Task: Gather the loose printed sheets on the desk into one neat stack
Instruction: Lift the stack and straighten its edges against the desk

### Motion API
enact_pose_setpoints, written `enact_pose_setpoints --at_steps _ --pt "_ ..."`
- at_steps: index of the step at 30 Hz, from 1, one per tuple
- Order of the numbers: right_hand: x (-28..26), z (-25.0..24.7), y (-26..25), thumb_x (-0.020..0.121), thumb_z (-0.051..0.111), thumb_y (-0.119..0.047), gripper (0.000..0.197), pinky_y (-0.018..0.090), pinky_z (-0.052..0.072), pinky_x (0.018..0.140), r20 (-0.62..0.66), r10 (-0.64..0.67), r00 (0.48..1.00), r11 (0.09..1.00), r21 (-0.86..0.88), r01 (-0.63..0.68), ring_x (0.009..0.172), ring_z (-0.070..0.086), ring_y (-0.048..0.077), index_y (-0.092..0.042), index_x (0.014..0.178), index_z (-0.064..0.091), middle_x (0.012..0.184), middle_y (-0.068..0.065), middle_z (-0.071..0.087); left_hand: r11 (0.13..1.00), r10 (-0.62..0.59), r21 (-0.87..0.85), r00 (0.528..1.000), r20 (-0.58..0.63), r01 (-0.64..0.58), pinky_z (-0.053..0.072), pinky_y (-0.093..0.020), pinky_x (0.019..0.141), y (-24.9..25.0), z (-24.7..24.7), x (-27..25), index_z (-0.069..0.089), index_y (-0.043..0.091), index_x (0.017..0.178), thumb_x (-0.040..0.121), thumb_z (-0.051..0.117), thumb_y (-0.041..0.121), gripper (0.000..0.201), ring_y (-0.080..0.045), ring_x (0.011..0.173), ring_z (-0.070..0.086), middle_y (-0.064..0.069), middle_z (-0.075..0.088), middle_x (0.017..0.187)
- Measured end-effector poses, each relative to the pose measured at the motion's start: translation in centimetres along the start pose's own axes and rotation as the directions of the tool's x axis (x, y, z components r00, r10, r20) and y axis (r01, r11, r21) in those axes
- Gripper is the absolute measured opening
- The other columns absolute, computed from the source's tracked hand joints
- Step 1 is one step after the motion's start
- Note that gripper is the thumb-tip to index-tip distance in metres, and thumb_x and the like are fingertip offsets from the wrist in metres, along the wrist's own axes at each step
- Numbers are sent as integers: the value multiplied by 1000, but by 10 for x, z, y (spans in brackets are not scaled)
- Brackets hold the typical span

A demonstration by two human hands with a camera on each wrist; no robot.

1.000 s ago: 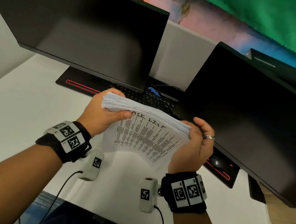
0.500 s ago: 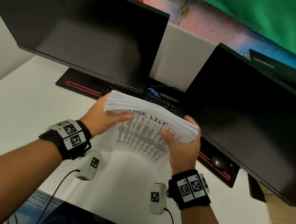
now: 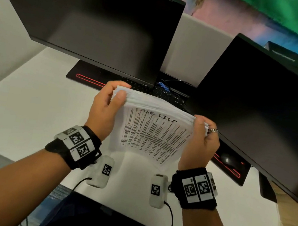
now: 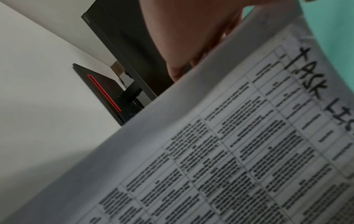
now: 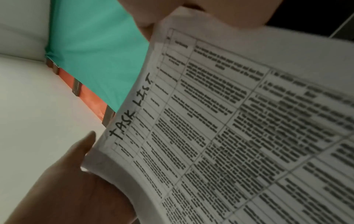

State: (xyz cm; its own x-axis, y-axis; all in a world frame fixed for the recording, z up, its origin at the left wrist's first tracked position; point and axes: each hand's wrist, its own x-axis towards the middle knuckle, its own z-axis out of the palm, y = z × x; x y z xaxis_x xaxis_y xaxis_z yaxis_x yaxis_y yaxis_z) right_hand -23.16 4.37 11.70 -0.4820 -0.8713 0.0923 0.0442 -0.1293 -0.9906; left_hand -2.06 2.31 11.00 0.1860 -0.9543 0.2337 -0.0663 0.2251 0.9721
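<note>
Between the two hands, above the white desk, a stack of printed sheets stands tilted, headed "TASK LIST". The left hand pinches its left top corner, thumb in front; the right hand clasps the right edge. Just beyond the hands sit a keyboard and two dark monitors.
</note>
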Motion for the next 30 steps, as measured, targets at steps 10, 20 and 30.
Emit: enact_pose_setpoints --at_steps 10,20,30 --pt "4 2 7 91 59 -17 8 22 49 54 -48 -20 999 997 71 23 63 60 6 -21 91 66 68 -14 62 999 -7 -38 1000 -19 6 51 -30 91 5 4 9 54 21 125 93 50 38 37 -16 104 64 -7 67 112" --pt "6 -23 19 72 79 6 34 35 63 73 300 260 918 965 -82 -247 89 76 21 -11 99 69 92 4 78 970 -168 221 929 330 97 55 -43 98 -24 -12 10 72 22 113 75 83 23 40 -9 106 71 7 76 110" --pt "2 -38 33 60 88 -12 49 42 62 78 307 304 902 948 -188 -256 92 75 22 -10 105 69 98 5 77 965 -261 70 904 338 253 60 -35 88 -36 -18 -11 72 15 105 64 91 19 45 -20 100 73 -4 77 104"
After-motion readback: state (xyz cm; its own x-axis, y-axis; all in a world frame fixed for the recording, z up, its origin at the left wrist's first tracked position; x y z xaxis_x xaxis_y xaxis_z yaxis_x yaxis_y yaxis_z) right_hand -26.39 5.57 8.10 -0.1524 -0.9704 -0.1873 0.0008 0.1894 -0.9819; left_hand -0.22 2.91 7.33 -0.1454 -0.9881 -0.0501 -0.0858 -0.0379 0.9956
